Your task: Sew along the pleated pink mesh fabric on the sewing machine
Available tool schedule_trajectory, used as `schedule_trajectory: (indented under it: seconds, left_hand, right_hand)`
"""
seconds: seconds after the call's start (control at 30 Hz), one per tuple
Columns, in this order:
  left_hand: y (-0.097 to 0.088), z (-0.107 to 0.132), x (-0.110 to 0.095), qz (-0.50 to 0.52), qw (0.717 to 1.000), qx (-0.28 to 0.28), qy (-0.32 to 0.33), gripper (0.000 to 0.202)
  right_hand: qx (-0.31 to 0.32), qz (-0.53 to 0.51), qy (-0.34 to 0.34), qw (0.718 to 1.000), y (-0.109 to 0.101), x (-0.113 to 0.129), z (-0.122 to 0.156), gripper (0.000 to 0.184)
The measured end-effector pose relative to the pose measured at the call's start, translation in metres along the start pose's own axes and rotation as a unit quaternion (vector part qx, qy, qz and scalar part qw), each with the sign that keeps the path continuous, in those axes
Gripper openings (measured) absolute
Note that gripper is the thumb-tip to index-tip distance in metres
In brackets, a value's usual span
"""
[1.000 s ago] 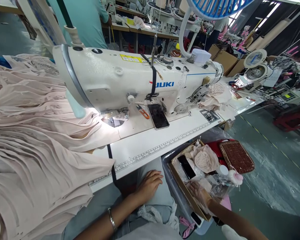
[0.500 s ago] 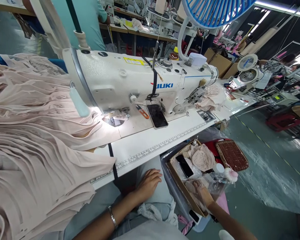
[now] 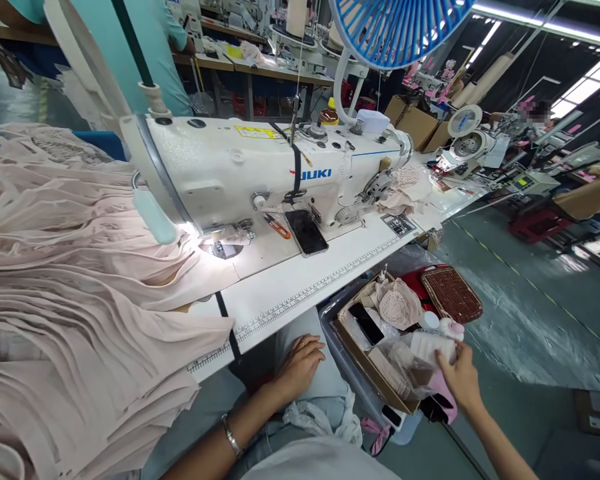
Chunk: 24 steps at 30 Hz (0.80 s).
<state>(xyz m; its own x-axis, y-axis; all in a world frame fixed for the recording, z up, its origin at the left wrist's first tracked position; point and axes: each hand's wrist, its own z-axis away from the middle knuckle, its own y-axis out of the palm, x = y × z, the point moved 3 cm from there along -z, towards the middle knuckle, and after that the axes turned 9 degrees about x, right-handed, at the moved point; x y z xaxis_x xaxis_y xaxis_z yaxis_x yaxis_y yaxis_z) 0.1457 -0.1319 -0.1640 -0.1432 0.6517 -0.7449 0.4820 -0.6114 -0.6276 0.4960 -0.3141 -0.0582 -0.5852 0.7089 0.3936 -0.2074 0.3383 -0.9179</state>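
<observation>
My left hand (image 3: 299,365) rests palm down on my lap below the table edge, fingers loosely curled and holding nothing. My right hand (image 3: 459,375) is lifted beside the cardboard box (image 3: 375,390) on my right and grips a clear plastic bag (image 3: 410,357) with pale pieces inside. The box also holds a black phone (image 3: 367,323) and a lace piece (image 3: 397,307). The white Juki sewing machine (image 3: 260,170) stands on the table (image 3: 300,287) ahead.
A tall stack of pale pink fabric (image 3: 80,280) covers the left of the table. Orange snips (image 3: 276,226) and a second phone (image 3: 307,232) lie by the machine. A woven cushion (image 3: 451,293) sits right of the box. A blue fan (image 3: 395,27) hangs above. A person in teal (image 3: 145,40) stands behind.
My right hand has come up out of the box and moved right, lifting the plastic bag with it. The left hand has stayed on my lap. The view has shifted slightly right.
</observation>
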Motion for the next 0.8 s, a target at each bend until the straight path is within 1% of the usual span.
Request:
schedule_trajectory:
  seconds: [0.03, 0.07, 0.13, 0.2, 0.27, 0.33, 0.4, 0.47, 0.53, 0.6, 0.63, 0.7, 0.77, 0.8]
  left_hand:
    - [-0.003, 0.000, -0.005, 0.000, 1.000, 0.002, 0.004, 0.025]
    - [-0.007, 0.001, -0.012, 0.002, 1.000, 0.003, 0.010, 0.024]
    - [-0.018, 0.004, -0.030, 0.009, 0.999, 0.006, 0.034, 0.024]
    - [-0.033, 0.008, -0.048, 0.009, 0.998, 0.007, 0.063, 0.023]
    - [-0.049, 0.015, -0.062, -0.001, 0.997, 0.001, 0.075, 0.024]
    - [-0.066, 0.024, -0.070, -0.016, 0.997, -0.018, 0.075, 0.024]
    - [-0.079, 0.032, -0.072, -0.032, 0.996, -0.040, 0.074, 0.025]
    - [-0.088, 0.037, -0.073, -0.044, 0.995, -0.052, 0.076, 0.026]
    - [-0.094, 0.039, -0.076, -0.054, 0.994, -0.049, 0.083, 0.026]
    - [-0.101, 0.040, -0.085, -0.068, 0.992, -0.043, 0.095, 0.025]
    - [-0.106, 0.041, -0.091, -0.078, 0.991, -0.040, 0.103, 0.024]
    - [-0.123, 0.045, -0.105, -0.105, 0.987, -0.036, 0.117, 0.024]
    - [-0.149, 0.051, -0.116, -0.137, 0.982, -0.038, 0.127, 0.026]
    - [-0.165, 0.053, -0.118, -0.155, 0.980, -0.048, 0.117, 0.027]
  right_hand:
    - [0.005, -0.045, -0.015, 0.999, -0.008, 0.022, -0.009, 0.051]
    - [0.015, -0.092, -0.053, 0.994, -0.014, 0.049, -0.020, 0.049]
    - [0.042, -0.165, -0.175, 0.970, -0.015, 0.113, -0.044, 0.045]
    - [0.043, -0.204, -0.283, 0.936, -0.005, 0.177, -0.066, 0.047]
    - [0.004, -0.174, -0.349, 0.921, 0.010, 0.226, -0.083, 0.047]
    - [-0.028, -0.114, -0.393, 0.912, 0.026, 0.258, -0.094, 0.043]
    - [-0.046, -0.033, -0.430, 0.901, 0.039, 0.275, -0.101, 0.037]
    - [-0.065, 0.066, -0.444, 0.891, 0.047, 0.283, -0.101, 0.031]
    - [-0.078, 0.157, -0.435, 0.883, 0.051, 0.289, -0.098, 0.027]
    - [-0.074, 0.213, -0.421, 0.878, 0.053, 0.295, -0.093, 0.027]
    - [-0.066, 0.227, -0.418, 0.877, 0.053, 0.298, -0.090, 0.028]
    - [-0.051, 0.232, -0.421, 0.875, 0.052, 0.305, -0.085, 0.030]
    - [-0.042, 0.213, -0.428, 0.877, 0.046, 0.309, -0.084, 0.031]
    - [-0.039, 0.200, -0.431, 0.879, 0.043, 0.310, -0.085, 0.030]
